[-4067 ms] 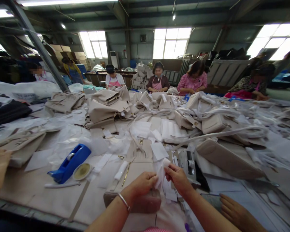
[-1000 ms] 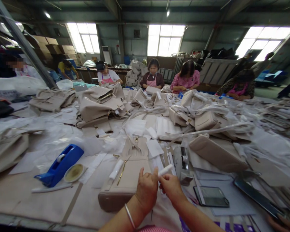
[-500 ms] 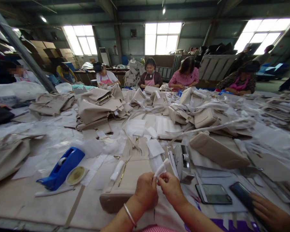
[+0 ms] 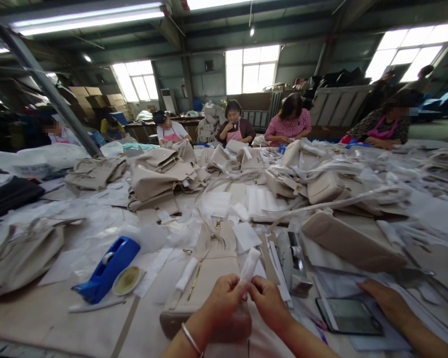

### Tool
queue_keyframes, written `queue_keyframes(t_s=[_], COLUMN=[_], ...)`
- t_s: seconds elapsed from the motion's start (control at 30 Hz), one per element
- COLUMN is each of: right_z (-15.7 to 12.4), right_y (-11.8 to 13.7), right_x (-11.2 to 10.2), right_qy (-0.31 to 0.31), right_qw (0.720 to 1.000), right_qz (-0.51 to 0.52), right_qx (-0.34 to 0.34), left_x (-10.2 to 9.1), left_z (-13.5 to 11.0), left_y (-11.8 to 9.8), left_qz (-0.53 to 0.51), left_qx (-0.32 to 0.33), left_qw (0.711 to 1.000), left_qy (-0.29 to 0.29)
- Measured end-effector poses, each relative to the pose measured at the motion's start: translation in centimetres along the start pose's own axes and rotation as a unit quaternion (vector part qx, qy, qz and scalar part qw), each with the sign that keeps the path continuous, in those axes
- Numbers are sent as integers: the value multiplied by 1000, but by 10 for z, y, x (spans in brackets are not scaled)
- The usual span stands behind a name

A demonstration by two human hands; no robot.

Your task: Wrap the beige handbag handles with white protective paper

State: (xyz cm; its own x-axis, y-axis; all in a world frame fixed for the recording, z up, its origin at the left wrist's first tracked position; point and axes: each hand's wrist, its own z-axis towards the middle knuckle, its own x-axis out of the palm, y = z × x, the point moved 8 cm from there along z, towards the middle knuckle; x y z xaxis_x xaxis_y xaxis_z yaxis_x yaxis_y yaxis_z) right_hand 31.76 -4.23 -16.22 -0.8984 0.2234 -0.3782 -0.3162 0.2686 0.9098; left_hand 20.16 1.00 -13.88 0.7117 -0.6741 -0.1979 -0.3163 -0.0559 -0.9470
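Observation:
A beige handbag (image 4: 218, 266) with gold zips lies in front of me, its rounded base towards me. My left hand (image 4: 224, 298) pinches the lower end of a white wrapping strip (image 4: 250, 263) at the bag's right side. My right hand (image 4: 267, 297) is closed on the same strip, thumb and fingers meeting the left hand's. The strip stands up from between the fingers in a narrow roll; what it wraps, if anything, is hidden. A similar white roll (image 4: 186, 274) lies along the bag's left side, beside a gold zip (image 4: 195, 279).
A blue tape dispenser (image 4: 110, 268) and a round dish (image 4: 128, 280) lie left. Right are a metal tape dispenser (image 4: 295, 261), a phone (image 4: 353, 316) and another person's hand (image 4: 383, 298). Beige bags (image 4: 353, 241) and white sheets pile up beyond. Several people sit across the table.
My view has shifted, so the table sits lower and further right. The strip now stands as a tighter roll. The other person's hand has moved, and the dark phone by it no longer shows.

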Motion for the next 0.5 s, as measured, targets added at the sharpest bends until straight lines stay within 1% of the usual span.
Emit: queue_keyframes(t_s=[0.07,0.1,0.2,0.27,0.3,0.33,0.4,0.5], right_z=[-2,-3,0,6,10,14,22,23], right_y=[5,8,13,15,15,15,13,16], right_x=[2,4,7,9,10,12,21,42], right_qy=[-13,-13,2,29,43,60,107,201], right_qw=[999,998,993,988,986,986,982,953], right_qz=[-10,-11,-14,-11,-1,21,101,217], right_qx=[-34,-55,-116,-153,-159,-155,-118,-58], left_x=[-4,-5,-4,-4,-5,-7,-9,-10], left_z=[1,1,3,2,1,-1,-3,-3], left_y=[2,3,7,9,10,11,13,16], left_qz=[20,15,-27,-56,-70,-84,-107,-115], left_qx=[-6,-10,-24,-33,-36,-37,-35,-33], left_qw=[999,998,998,997,996,995,993,993], left_qy=[-45,-58,-55,-43,-40,-37,-31,-9])
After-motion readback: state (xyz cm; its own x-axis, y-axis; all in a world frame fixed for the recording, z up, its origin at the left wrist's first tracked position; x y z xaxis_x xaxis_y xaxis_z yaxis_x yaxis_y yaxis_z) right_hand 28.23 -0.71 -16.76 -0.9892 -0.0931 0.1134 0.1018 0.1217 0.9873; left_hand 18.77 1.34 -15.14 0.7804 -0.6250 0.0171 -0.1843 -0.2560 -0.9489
